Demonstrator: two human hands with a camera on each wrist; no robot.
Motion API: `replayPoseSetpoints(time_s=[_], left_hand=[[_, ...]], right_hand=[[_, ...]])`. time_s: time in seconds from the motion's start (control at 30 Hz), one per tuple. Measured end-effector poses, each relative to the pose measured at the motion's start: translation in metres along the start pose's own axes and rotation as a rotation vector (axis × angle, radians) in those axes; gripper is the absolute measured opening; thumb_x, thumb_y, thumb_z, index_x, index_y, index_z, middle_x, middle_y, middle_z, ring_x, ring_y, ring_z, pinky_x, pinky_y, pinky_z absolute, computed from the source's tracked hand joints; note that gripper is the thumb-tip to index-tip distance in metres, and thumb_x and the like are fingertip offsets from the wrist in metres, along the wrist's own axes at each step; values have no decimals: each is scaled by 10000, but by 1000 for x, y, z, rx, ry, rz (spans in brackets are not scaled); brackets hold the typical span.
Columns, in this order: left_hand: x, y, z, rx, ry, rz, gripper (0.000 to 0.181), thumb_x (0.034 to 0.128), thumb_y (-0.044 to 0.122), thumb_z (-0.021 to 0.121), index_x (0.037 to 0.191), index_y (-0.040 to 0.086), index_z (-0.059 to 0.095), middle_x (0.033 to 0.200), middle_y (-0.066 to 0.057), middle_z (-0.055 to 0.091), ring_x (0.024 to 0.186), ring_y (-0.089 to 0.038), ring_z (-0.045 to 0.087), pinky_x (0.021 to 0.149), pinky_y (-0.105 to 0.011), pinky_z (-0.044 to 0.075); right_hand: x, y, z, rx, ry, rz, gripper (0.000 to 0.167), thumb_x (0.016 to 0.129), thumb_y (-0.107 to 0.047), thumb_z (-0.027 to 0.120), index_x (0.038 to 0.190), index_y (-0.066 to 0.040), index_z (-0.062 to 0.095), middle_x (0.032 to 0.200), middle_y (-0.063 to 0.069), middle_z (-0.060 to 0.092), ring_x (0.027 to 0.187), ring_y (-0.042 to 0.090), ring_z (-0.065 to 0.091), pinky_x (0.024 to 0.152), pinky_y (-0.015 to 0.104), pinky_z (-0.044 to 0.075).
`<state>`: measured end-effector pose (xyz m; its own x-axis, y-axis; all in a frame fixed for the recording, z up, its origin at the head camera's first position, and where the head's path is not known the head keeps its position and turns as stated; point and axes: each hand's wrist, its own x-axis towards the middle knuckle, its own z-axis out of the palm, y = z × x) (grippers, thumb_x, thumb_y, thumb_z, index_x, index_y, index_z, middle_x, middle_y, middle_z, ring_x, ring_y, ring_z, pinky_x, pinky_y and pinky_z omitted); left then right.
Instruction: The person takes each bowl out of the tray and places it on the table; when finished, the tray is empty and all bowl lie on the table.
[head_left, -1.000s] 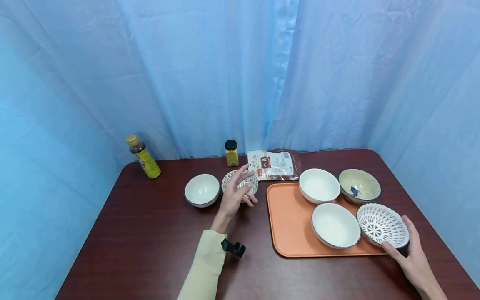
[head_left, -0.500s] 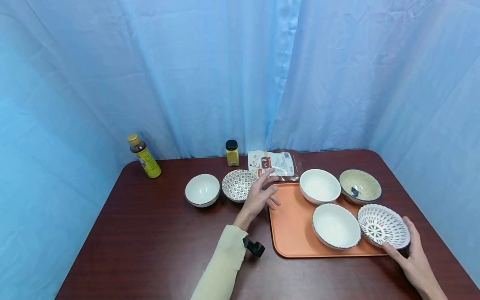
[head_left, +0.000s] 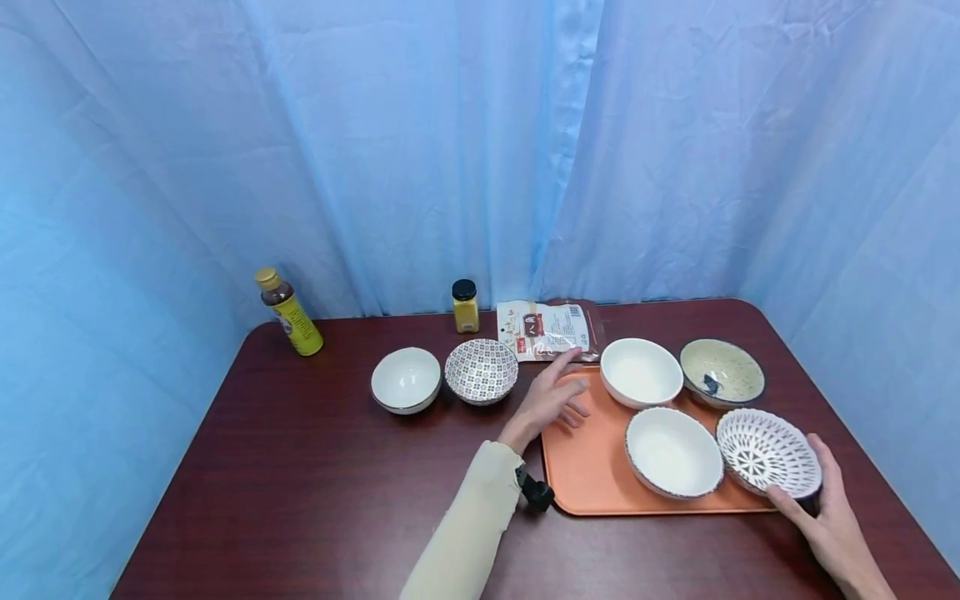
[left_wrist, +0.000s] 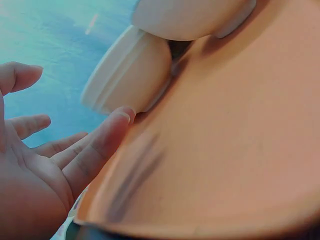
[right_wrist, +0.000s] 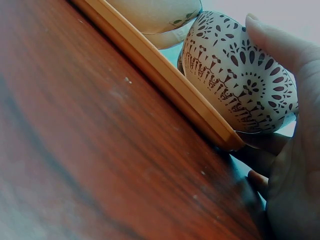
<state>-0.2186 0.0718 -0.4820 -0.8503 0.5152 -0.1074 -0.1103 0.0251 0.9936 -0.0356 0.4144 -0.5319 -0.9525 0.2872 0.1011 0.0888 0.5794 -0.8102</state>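
Note:
My left hand (head_left: 553, 402) hovers over the left part of the orange tray (head_left: 573, 475), fingers spread and holding nothing. In the left wrist view its fingers (left_wrist: 97, 152) point toward two pale bowls on the tray. At the tray's right end my right hand (head_left: 828, 512) grips a black-and-white patterned bowl (head_left: 768, 454), thumb at the near rim and fingers round the right side. The right wrist view shows the bowl's decorated outer wall (right_wrist: 240, 75). Beside it on the tray stand a white bowl with a dark rim (head_left: 672, 454), a plain white bowl (head_left: 640, 372) and a speckled beige bowl (head_left: 723, 369).
Left of the tray are a small patterned bowl (head_left: 482, 372) and a white bowl (head_left: 406, 381). Behind them stand a black-lidded yellow jar (head_left: 465, 308) and a flat food packet (head_left: 551, 329). A yellow-labelled bottle (head_left: 292, 317) is far left. Blue curtains (head_left: 420, 167) surround the table.
My left hand has moved right, from above the small patterned bowl to over the tray's left part. The right hand and its bowl have stayed in place.

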Motion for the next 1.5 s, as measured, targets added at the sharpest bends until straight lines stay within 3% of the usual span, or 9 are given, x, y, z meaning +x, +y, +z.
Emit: replayPoseSetpoints(time_s=[0.2, 0.43, 0.67, 0.77, 0.9, 1.03, 1.23, 1.4, 1.5], left_hand=[[11, -4, 13, -42, -12, -73, 607, 993, 267, 590, 1537, 397, 356, 1580, -113, 418, 956, -523, 672, 579, -425, 624], [21, -7, 26, -49, -15, -101, 666, 993, 277, 601, 1581, 336, 293, 1575, -61, 431, 1006, -490, 676, 592, -403, 626], [29, -12, 34, -63, -13, -111, 693, 986, 286, 617, 1578, 386, 270, 1558, -100, 442, 962, -447, 701, 613, -404, 637], [31, -13, 35, -74, -15, -114, 708, 982, 273, 627, 1574, 409, 262, 1446, -94, 532, 956, -441, 704, 634, -415, 643], [32, -12, 36, -74, -23, -111, 728, 978, 253, 633, 1569, 437, 250, 1145, -98, 650, 944, -455, 706, 673, -455, 647], [33, -11, 39, -78, -32, -107, 740, 983, 222, 622, 1580, 421, 234, 1032, -227, 699, 950, -495, 698, 724, -491, 644], [35, -10, 45, -103, -8, -96, 717, 985, 232, 625, 1576, 411, 260, 1181, -233, 665, 960, -481, 708, 790, -477, 643], [37, -12, 50, -117, 46, -84, 666, 980, 247, 640, 1542, 429, 332, 1477, -187, 492, 934, -430, 729, 784, -435, 649], [38, -14, 51, -116, 55, -72, 676, 984, 243, 637, 1564, 380, 317, 1538, -189, 430, 936, -416, 731, 788, -426, 649]], right_hand=[[-1, 0, 0, -6, -3, 17, 922, 1003, -238, 560, 1612, -163, -129, 1664, 229, -160, 1558, 220, -155, 1241, 292, -144], [-1, -1, 1, -1, -6, 17, 925, 1004, -228, 561, 1611, -173, -134, 1663, 233, -161, 1559, 223, -153, 1238, 281, -140], [0, -2, 2, 2, -4, 12, 920, 1003, -227, 562, 1613, -162, -123, 1664, 234, -153, 1560, 223, -148, 1238, 285, -142], [0, -3, 2, 13, 0, -4, 918, 1001, -206, 566, 1616, -170, -115, 1668, 223, -150, 1560, 201, -138, 1236, 273, -135], [0, -2, 2, 16, 7, -22, 914, 997, -190, 567, 1618, -186, -104, 1671, 212, -143, 1560, 175, -122, 1232, 249, -125], [0, -1, 2, 9, 7, -25, 912, 997, -186, 567, 1619, -183, -101, 1674, 206, -139, 1550, 101, -110, 1212, 184, -108], [0, -2, -1, 10, -1, -8, 913, 1005, -195, 557, 1614, -205, -123, 1671, 195, -168, 1558, 174, -139, 1230, 239, -127], [-1, -1, -1, -3, 2, -18, 912, 1004, -186, 563, 1616, -224, -113, 1679, 162, -169, 1552, 101, -128, 1166, 94, -87], [-1, 0, -1, -7, 4, -29, 913, 1002, -178, 566, 1617, -220, -107, 1683, 149, -164, 1546, 76, -119, 1115, 25, -66]])
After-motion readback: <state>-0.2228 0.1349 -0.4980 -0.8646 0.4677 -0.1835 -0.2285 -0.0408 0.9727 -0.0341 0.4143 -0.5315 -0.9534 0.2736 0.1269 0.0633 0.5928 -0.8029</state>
